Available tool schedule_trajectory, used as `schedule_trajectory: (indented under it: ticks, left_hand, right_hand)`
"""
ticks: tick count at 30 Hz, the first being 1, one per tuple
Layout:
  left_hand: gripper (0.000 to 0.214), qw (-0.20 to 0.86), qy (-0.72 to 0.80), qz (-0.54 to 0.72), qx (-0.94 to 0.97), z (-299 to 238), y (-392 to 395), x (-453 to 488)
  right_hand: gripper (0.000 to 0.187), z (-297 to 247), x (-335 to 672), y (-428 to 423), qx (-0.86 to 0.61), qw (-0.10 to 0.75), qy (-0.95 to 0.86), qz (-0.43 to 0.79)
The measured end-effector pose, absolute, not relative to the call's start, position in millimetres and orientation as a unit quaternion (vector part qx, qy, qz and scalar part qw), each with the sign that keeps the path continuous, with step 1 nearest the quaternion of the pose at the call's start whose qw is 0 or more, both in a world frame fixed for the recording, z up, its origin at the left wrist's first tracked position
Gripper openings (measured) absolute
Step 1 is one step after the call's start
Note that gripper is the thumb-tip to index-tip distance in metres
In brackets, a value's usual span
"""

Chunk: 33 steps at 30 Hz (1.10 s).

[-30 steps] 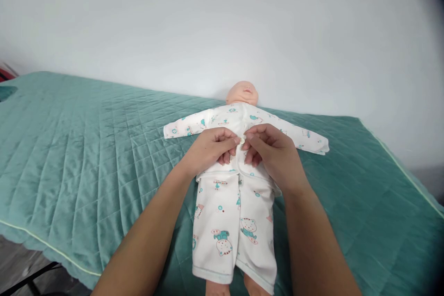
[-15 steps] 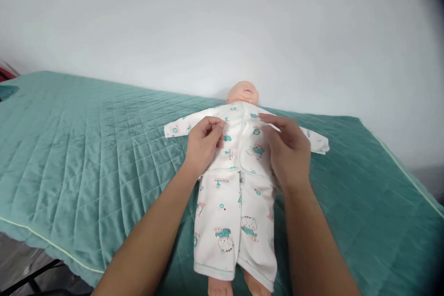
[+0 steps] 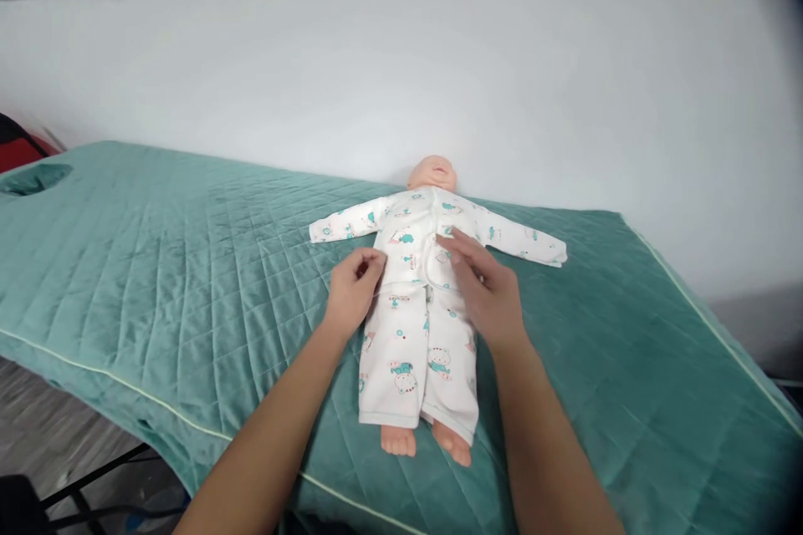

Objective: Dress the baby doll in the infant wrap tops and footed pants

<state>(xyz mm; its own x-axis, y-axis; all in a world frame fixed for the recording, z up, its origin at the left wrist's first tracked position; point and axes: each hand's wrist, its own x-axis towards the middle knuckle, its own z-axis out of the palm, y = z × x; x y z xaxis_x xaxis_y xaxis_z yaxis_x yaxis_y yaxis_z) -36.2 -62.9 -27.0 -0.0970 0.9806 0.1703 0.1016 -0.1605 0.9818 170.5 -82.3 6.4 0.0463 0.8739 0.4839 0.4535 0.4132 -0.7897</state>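
Observation:
A baby doll (image 3: 432, 173) lies on its back, its face up and bare feet towards me. It wears a white baby shirt (image 3: 411, 213) with teal and pink animal prints and matching trousers (image 3: 395, 384). The sleeves are spread to both sides, and one front panel of the shirt overlaps the other. My left hand (image 3: 352, 291) is at the shirt's left side, thumb and forefinger brought together; whether cloth is between them is hidden. My right hand (image 3: 489, 288) is over the shirt's right front, fingers stretched and apart from the thumb, holding nothing I can see.
A green quilted cover (image 3: 207, 267) with pale piping lies under the doll. A white wall (image 3: 401, 75) rises behind the doll's head. At the far left is a hole (image 3: 38, 179) in the covered surface, with a red and black object (image 3: 18, 152) beyond it.
My view has tilted up and drawn back, so the doll looks smaller and its feet show fully. My left hand has moved from the shirt's front to its side; my right hand has moved inward.

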Motion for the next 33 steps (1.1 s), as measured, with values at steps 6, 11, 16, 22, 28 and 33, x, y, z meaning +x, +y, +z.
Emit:
schedule_trajectory:
  ticks: [6, 11, 16, 22, 28, 33]
  left_hand:
    - [0.021, 0.308, 0.503, 0.475, 0.653, -39, -106, -62]
    - [0.023, 0.246, 0.503, 0.442, 0.701, -42, -107, -61]
    - [0.007, 0.198, 0.527, 0.403, 0.722, -42, -103, -56]
    - [0.010, 0.231, 0.529, 0.440, 0.688, -37, -107, -58]
    - [0.010, 0.289, 0.507, 0.453, 0.674, -38, -107, -61]
    - [0.028, 0.170, 0.627, 0.442, 0.618, -42, -75, -81]
  right_hand:
    - [0.031, -18, 171, -140, -0.480, 0.518, -0.689, 0.163]
    - [0.025, -25, 173, -150, -0.535, 0.542, -0.643, 0.077]
    - [0.024, -30, 174, -140, -0.594, 0.533, -0.601, 0.057]
    - [0.012, -34, 178, -139, -0.609, 0.568, -0.542, 0.112]
    - [0.014, -29, 179, -141, -0.571, 0.618, -0.498, 0.211]
    - [0.021, -41, 197, -125, -0.517, 0.699, -0.418, 0.263]
